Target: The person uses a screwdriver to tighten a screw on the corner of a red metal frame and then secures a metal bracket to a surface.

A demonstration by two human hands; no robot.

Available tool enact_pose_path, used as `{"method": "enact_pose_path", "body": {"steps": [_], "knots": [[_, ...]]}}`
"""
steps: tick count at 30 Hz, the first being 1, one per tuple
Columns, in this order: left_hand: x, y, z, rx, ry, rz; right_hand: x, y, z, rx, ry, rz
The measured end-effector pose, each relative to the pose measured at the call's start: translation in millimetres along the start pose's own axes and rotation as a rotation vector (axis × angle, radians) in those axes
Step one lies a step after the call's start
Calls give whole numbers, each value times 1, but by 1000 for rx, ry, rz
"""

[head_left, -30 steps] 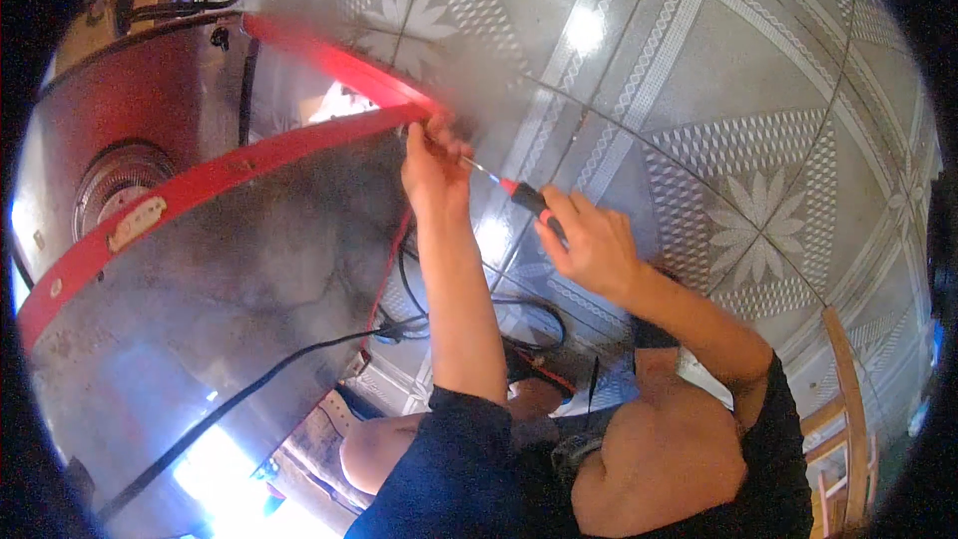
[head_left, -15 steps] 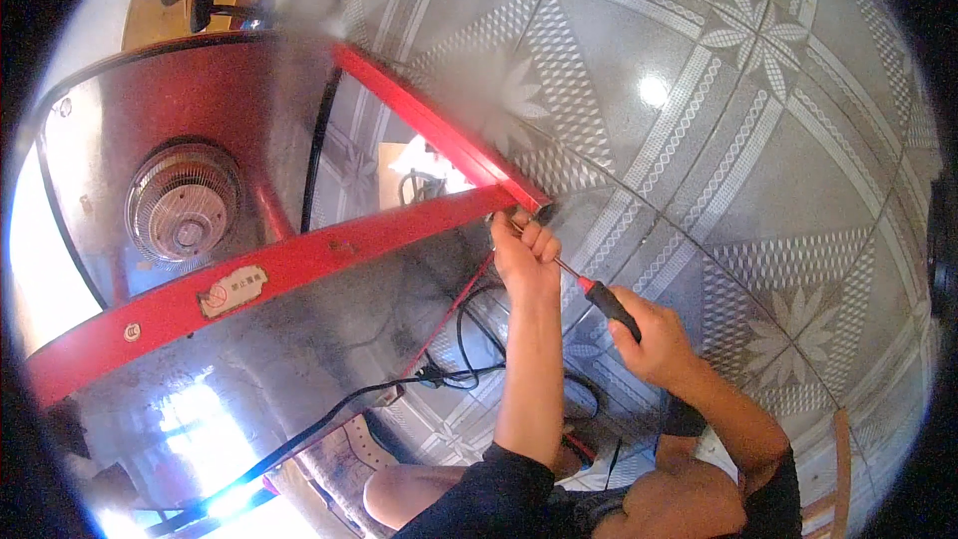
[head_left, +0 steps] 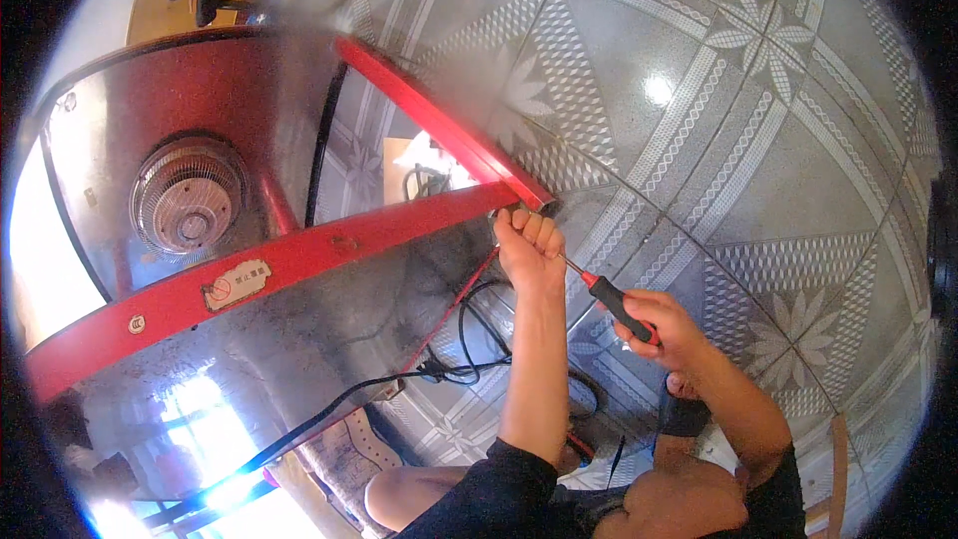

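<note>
A red metal frame (head_left: pixel 439 205) lies tipped over on the left, with a long side band and a straight leg (head_left: pixel 439 120) meeting at a corner. Just below that corner my left hand (head_left: pixel 530 252) is closed, its fingers wrapped around the front end of a screwdriver's shaft. The screwdriver (head_left: pixel 624 311) has a black and red handle, gripped by my right hand (head_left: pixel 664 334) lower and to the right. Its shaft slants up-left into my left fist, which hides the tip and whatever it meets.
Inside the frame sits a round heater with a wire guard (head_left: pixel 190 198). A black cord (head_left: pixel 464 369) loops below my left forearm. Grey patterned tiles (head_left: pixel 649 160) cover the floor. A glossy dark panel (head_left: pixel 289 339) adjoins the frame, and a wooden strip (head_left: pixel 838 469) lies lower right.
My right hand has shifted slightly down-right and rolled around the handle, showing more of its red end. My left hand stays at the corner, its fingers curled a little differently.
</note>
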State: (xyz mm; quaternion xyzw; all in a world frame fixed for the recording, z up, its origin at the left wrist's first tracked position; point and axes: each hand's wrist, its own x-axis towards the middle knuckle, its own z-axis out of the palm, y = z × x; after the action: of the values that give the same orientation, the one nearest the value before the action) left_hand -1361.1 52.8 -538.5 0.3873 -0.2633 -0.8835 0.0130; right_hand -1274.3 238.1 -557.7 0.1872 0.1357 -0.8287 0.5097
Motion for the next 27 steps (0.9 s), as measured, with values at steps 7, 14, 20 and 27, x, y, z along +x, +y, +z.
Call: {"method": "enact_pose_path", "body": {"steps": [7, 14, 20, 27], "knots": [[-4, -3, 1, 10, -73, 92, -5, -1, 25, -1648, 511, -892], [-3, 2, 3, 97, -28, 30, -11, 5, 30, -1669, 597, -900], [-6, 5, 2, 85, -52, -13, -3, 4, 12, -165, 114, -72], [-22, -9, 9, 77, -140, 60, -15, 11, 25, -1128, 540, -701]]}}
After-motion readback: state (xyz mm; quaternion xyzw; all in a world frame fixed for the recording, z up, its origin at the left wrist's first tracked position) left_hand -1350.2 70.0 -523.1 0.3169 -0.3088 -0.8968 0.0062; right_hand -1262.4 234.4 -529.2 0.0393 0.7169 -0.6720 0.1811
